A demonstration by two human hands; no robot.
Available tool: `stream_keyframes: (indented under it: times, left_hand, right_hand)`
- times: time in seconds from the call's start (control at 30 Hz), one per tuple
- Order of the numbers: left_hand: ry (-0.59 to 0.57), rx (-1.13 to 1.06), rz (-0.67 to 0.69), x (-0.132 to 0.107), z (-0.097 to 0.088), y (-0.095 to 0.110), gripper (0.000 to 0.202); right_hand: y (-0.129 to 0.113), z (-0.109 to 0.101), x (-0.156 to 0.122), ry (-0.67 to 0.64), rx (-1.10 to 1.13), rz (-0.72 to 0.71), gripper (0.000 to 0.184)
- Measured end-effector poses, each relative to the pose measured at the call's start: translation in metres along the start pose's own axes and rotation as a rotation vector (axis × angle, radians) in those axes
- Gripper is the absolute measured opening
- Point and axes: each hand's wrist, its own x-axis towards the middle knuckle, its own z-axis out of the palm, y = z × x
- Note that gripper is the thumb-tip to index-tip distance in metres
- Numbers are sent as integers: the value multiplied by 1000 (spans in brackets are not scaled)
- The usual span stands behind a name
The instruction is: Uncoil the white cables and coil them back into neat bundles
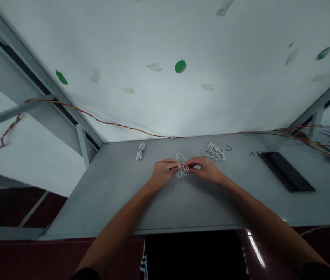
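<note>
A looped white cable (180, 158) is held between my two hands, just above the grey tabletop. My left hand (165, 171) pinches the bundle from the left side. From the right, my right hand (204, 168) has thumb and fingertips closed on the same bundle, and the two sets of fingertips nearly meet. Loops stick out above and below the fingers. Up and to the left lies another white cable, bundled tight with a dark tie (140, 151). Beyond my right hand rests a loosely coiled white cable (215, 151).
Short dark tie pieces (229, 148) lie right of the loose coil. A flat black device (285, 171) sits on the grey table (100, 202) at right. Twisted red and yellow wire (118, 125) runs along the white back panel (153, 105). Metal frame bars flank both sides.
</note>
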Motion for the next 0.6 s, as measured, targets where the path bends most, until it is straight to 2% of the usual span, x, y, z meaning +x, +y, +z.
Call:
stream_keyframes:
  times: [0.17, 0.37, 0.43, 0.5, 0.6]
  left_hand:
    - [8, 58, 158, -1, 0, -1, 22]
    - [2, 106, 189, -5, 3, 1, 27]
    - [-7, 99, 139, -6, 5, 2, 25]
    - [-18, 95, 22, -3, 4, 2, 23]
    - [-45, 172, -220, 8, -9, 0, 20]
  right_hand:
    - [1, 4, -2, 41, -9, -12, 22]
    - [-5, 6, -4, 33, 23, 32, 24]
    - [-5, 8, -3, 37, 34, 40, 25]
    - [-4, 5, 0, 58, 43, 73, 29]
    - [-2, -17, 4, 127, 7, 191, 34]
